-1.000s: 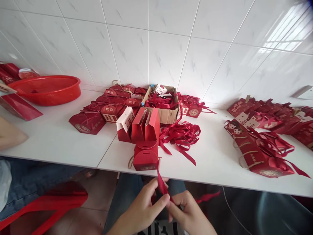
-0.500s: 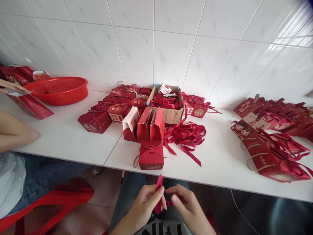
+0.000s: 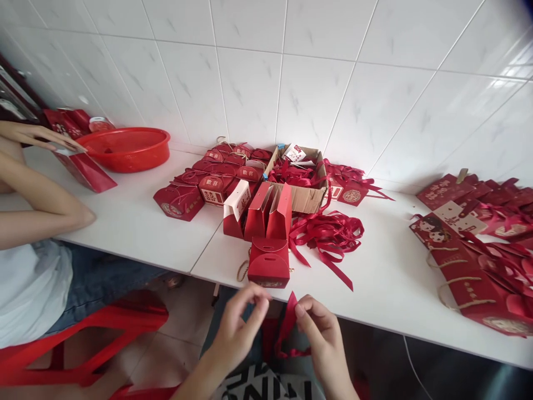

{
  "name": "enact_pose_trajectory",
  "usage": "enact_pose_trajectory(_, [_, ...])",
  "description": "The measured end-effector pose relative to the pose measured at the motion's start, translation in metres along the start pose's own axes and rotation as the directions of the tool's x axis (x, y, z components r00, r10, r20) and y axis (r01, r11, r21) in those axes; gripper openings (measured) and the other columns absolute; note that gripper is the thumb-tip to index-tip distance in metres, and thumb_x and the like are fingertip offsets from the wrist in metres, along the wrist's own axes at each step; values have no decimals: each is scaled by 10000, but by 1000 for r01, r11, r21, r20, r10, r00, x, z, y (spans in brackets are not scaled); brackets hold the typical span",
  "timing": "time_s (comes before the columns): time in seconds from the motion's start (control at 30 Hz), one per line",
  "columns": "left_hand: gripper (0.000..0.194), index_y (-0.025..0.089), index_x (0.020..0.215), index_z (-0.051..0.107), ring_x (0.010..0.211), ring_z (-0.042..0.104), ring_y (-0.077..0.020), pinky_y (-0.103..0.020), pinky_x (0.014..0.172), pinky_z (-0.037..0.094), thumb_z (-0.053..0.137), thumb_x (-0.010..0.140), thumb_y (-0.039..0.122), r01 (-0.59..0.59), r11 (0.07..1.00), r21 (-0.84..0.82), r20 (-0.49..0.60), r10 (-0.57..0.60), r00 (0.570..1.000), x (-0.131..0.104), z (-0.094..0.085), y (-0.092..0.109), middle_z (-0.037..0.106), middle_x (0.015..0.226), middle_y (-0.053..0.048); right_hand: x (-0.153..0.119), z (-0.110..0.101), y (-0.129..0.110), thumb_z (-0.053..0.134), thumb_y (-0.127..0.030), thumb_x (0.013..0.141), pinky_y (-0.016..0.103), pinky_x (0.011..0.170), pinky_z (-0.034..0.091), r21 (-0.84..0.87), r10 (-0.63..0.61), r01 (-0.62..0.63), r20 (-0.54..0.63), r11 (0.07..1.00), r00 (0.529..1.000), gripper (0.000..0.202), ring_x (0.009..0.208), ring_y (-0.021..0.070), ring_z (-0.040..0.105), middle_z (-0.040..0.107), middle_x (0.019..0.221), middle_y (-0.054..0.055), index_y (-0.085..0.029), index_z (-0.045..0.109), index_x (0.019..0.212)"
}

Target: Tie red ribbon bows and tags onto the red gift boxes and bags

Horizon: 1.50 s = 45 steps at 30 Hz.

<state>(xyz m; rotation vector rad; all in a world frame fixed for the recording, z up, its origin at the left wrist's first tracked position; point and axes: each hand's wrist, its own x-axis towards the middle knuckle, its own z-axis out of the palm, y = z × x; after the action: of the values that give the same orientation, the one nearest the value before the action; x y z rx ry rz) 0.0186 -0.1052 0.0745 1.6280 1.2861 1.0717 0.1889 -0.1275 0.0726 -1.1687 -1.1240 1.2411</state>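
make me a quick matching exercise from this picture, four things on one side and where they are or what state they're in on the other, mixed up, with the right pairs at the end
1. red basin
2. cardboard box
3. ribbon pile
4. right hand

A. has a white card inside
B. pinching a ribbon strip
C. farthest left of the four
D. lying in loose loops on the tabletop

Pairs: 1-C, 2-A, 3-D, 4-B
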Motion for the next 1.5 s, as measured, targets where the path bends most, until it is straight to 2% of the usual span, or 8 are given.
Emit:
enact_pose_trajectory(0.1, [140,204,951,573,1104,556,-233,-339,922,449,536,902,329,-125,969,212,-299,186,936,21,-7,-10,585,1120,-92,10,-1,-2,580,-433,862,341,781,422,-200,-154,131,-106,971,982,306,801,198,534,534,802,38,-197,575,668])
enact_pose_trajectory(0.23, [131,197,979,516,1255,484,-264,-377,956,456,533,908,306,-126,962,242,-283,194,939,41,-2,-20,421,1412,-151,25,3,-5,582,-424,839,487,1020,270,-409,-281,182,-197,894,939,282,1172,313,457,547,1180,106,-201,603,667])
enact_pose_trajectory(0.47, [54,209,907,537,1244,459,-274,-443,998,385,547,902,262,-141,919,367,-417,298,858,41,11,-27,465,1344,-135,40,13,-7,537,-435,832,533,1032,188,-512,-262,123,-209,850,942,284,1199,328,455,581,1208,99,-210,611,675])
enact_pose_trajectory(0.73, [172,202,695,551,974,532,-225,-388,882,396,627,847,230,-252,884,395,-356,400,845,33,19,-5,603,901,-43,40,15,-12,536,-388,810,538,1035,199,-523,-253,102,-226,846,941,256,1218,331,447,565,1216,105,-208,612,646])
enact_pose_trajectory(1.1, [160,196,692,590,992,519,-242,-406,883,381,614,845,237,-302,852,427,-275,441,855,27,26,5,622,948,-63,47,5,-12,515,-380,851,529,1029,278,-498,-313,195,-163,845,936,261,1211,316,450,565,1147,124,-207,608,679])
enact_pose_trajectory(1.33, [342,223,668,690,1177,422,-300,-498,981,263,446,908,217,-346,743,573,-209,540,815,44,16,5,591,1232,-68,47,7,-8,499,-355,898,502,1027,301,-508,-355,249,-124,825,927,236,1209,285,456,563,1127,112,-211,595,738])
enact_pose_trajectory(1.4, [381,230,678,707,1215,396,-297,-503,1009,258,420,928,228,-327,754,569,-195,510,838,52,14,6,587,1266,-60,46,7,-7,494,-352,904,500,1024,306,-509,-362,250,-132,824,923,235,1205,283,459,565,1116,111,-210,589,742])
enact_pose_trajectory(1.5, [407,231,686,716,1305,319,-305,-528,1063,231,407,948,266,-250,822,511,-148,371,917,63,11,10,563,1352,-33,47,7,-5,495,-352,903,503,1019,310,-517,-367,246,-145,820,919,224,1204,286,460,560,1131,114,-209,588,758])
